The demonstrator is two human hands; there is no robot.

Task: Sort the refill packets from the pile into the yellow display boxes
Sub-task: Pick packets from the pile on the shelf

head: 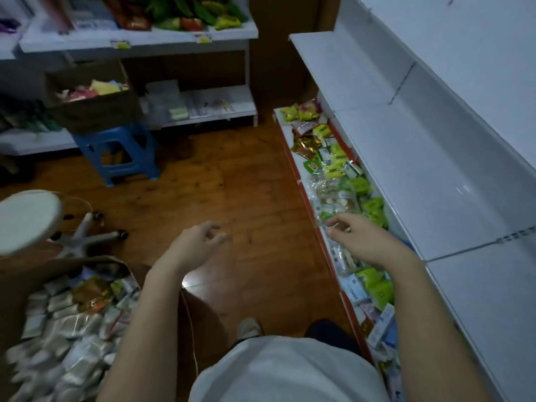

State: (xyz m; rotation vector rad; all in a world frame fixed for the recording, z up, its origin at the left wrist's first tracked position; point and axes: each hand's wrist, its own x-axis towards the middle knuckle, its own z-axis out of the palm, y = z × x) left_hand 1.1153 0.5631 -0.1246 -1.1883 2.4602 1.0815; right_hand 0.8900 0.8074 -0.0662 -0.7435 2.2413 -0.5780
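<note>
A heap of pale refill packets (69, 338) fills an open cardboard box (17, 285) on the floor at the lower left. Along the low shelf (300, 181) on the right lie mixed packets, many of them green (374, 207), together with a clear plastic bag (333, 198). My right hand (356, 236) is over this shelf, and its thumb and fingers pinch the near edge of the clear bag. My left hand (200, 242) hangs in the air above the wooden floor with its fingers loosely curled, holding nothing. I see no yellow display box.
A white upper shelf (420, 146) overhangs the packets on the right. A blue plastic stool (119, 152) carries a brown box of goods at the back left. A white round stool (26, 219) with a star base stands at the left. My feet are below on the wooden floor.
</note>
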